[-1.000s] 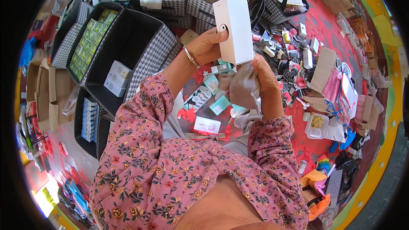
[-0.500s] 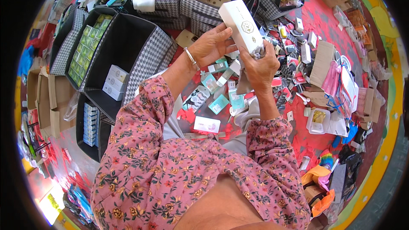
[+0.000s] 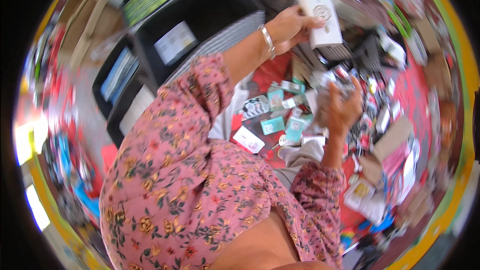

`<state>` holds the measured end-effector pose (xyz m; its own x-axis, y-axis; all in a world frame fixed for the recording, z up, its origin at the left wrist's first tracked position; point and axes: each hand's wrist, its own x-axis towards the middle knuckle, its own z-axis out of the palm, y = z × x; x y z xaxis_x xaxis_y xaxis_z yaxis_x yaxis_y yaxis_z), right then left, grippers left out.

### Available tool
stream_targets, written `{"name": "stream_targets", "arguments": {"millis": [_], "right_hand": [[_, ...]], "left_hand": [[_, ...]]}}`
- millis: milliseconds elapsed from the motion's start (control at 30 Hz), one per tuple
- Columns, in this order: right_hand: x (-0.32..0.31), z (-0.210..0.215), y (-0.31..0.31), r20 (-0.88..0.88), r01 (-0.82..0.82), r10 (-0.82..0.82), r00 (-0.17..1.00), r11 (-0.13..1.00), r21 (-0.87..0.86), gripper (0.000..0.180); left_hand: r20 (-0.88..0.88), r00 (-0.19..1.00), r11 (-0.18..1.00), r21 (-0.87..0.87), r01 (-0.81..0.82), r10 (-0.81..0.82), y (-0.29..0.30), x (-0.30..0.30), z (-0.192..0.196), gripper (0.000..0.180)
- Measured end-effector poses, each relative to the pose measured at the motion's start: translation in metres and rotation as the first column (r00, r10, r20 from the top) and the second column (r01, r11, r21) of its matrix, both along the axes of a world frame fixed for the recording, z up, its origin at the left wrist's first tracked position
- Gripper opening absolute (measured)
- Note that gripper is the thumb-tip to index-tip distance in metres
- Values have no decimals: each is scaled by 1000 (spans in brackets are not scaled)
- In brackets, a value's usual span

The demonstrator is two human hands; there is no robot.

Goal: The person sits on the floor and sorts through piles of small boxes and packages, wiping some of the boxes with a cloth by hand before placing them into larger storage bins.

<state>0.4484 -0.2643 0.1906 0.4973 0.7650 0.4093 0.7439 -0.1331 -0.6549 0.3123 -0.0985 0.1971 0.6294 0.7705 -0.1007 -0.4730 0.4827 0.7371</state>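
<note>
One white box (image 3: 318,12), upper right, is gripped by the left hand (image 3: 291,27), not yet set down, pale packaging (image 3: 175,42) already lies in the upper-left black bin (image 3: 217,7), and the right hand (image 3: 345,111) is too blurred to tell its grip.

A pink, yellow-flowered shirt (image 3: 185,195) is worn with pale grey trousers (image 3: 303,154) and a silvery bangle (image 3: 267,41).

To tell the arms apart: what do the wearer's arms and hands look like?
Both sleeves are pink with yellow flowers and dark leaves. The left hand is ungloved, a silvery bangle on its wrist; the right hand is ungloved, no bangle.
</note>
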Motion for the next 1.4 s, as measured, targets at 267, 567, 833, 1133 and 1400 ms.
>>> {"name": "stream_targets", "arguments": {"millis": [267,567,833,1133,1400], "right_hand": [[2,3,-5,-154,-31,4,988,984,-176,26],[-6,-4,-7,-79,-65,45,996,959,-276,19],[-1,-14,-16,-31,-64,56,998,922,-382,20],[-4,-21,-17,-90,-77,45,995,916,-394,19],[-9,-15,-19,-1,-93,104,995,885,-457,19]], "left_hand": [[-555,784,920,389,-48,276,77,-243,0,30],[-778,-406,232,-333,914,479,158,-233,-113,45],[-487,-430,210,-442,872,761,214,-249,-269,36],[-596,-582,585,-218,781,554,112,-215,-196,61],[-386,-258,306,68,950,886,123,-277,-220,43]]}}
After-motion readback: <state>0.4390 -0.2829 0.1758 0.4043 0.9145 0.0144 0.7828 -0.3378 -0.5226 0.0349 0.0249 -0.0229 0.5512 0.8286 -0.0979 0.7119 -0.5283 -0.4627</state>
